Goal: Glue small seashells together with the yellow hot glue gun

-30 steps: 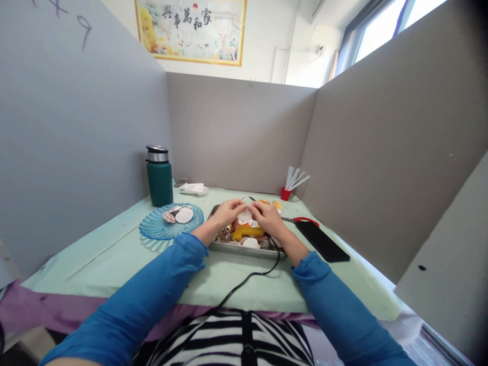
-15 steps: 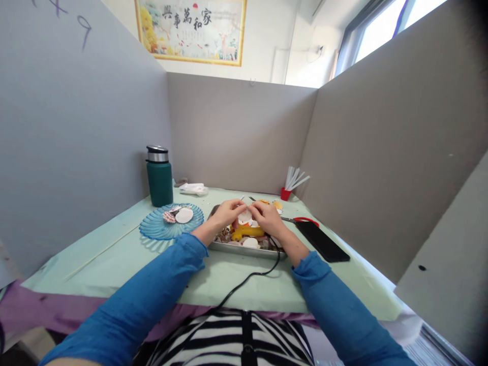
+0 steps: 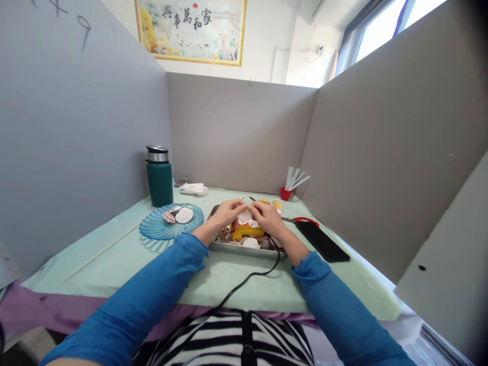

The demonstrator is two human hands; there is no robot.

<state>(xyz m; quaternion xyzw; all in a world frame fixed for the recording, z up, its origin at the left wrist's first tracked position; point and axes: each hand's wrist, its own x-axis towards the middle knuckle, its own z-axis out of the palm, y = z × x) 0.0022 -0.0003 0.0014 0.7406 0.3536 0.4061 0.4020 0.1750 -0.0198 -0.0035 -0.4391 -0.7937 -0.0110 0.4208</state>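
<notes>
Over the metal tray (image 3: 244, 249), my left hand (image 3: 227, 212) and my right hand (image 3: 266, 217) meet with thumbs and fingers pinched. A pale round disc (image 3: 244, 216) shows between the fingertips, and both hands appear to grip its edge; its exact kind is too small to make out. Just below lies a yellow glue gun (image 3: 247, 232) in the tray, its black cord (image 3: 249, 277) running toward my body. Shells and small pieces (image 3: 224, 235) surround it, with a white piece (image 3: 250, 243) near the tray's front edge.
On the left, a blue scalloped plate (image 3: 152, 226) bears shells and a white disc, with a green bottle (image 3: 160, 183) behind. A black phone (image 3: 322, 241), red-handled scissors (image 3: 307, 220) and a red cup (image 3: 285, 193) of white sticks are on the right. Grey partitions enclose the table.
</notes>
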